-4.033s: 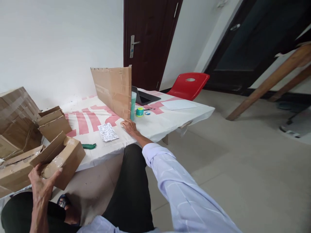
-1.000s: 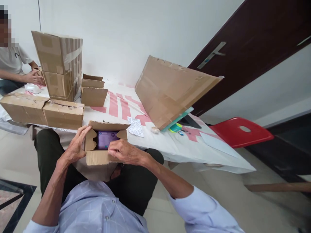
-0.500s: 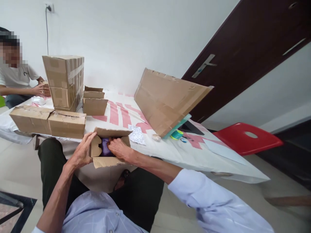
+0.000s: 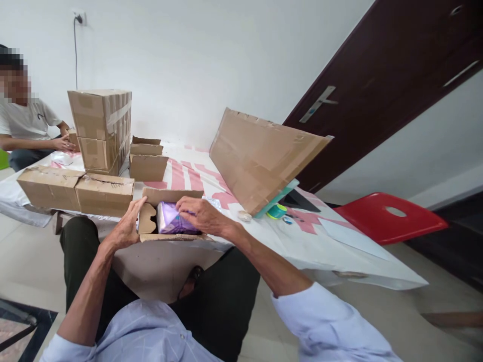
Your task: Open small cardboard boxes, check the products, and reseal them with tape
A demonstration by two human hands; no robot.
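Observation:
A small open cardboard box rests at the near edge of the table, above my lap. My left hand grips its left side and flap. A purple wrapped packet sticks partly out of the box, and my right hand is closed on its top. Just behind the box lies a white patterned sheet, mostly hidden by my right hand.
Closed cardboard boxes lie left of mine; a taped stack and small open boxes stand behind. A large cardboard sheet leans at the middle, with a tape roll beside it. Another person sits far left. A red chair stands right.
Four seconds ago my left hand held a box while my right rested on the table. Since then my right hand reached into the small box and has lifted the purple packet partly out.

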